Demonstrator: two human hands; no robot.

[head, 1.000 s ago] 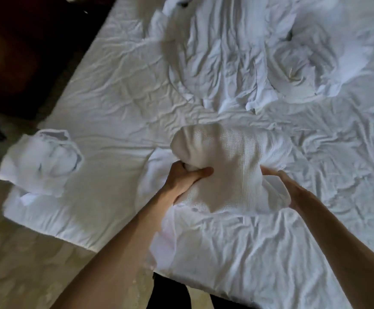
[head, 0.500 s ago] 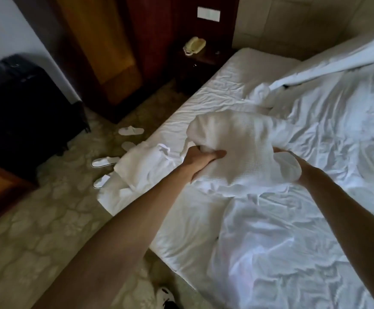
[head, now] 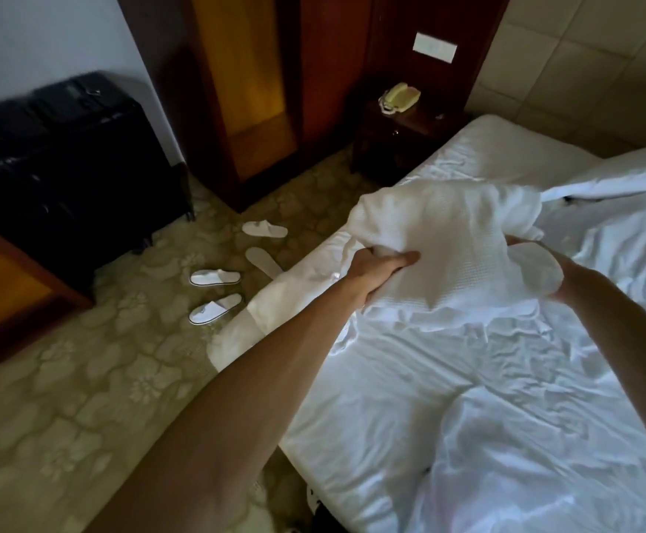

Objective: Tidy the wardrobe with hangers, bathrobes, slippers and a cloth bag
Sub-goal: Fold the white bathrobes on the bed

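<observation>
Figure: a white waffle-weave bathrobe (head: 440, 240), bunched and lifted just above the bed (head: 467, 398), held in my 2 hands.

Risks, as I judge them. The bundle is loose, and a fold hangs from it toward the bed edge beside my left forearm. If I carry it to the wardrobe (head: 244, 90) beyond the foot of the bed like this, that fold could drag on the floor or slip out, and the bundle would unroll. 4 slippers (head: 215, 277) lie scattered on the carpet between the bed and the wardrobe, 1 of them sole up, right on my likely walking line; stepping on one could make me stumble or kick it under the bed. A 2nd white garment (head: 236, 332) hangs off the bed corner near the slippers and could slide off if I brush it.

Hands. My left hand (head: 381, 263) is closed on the bathrobe's near-left edge, thumb on top, fingers curled under into the cloth. My right hand (head: 559, 275) grips the bundle's right end; its fingers are mostly buried in the fabric, so I see only the back of the hand and the wrist.
</observation>
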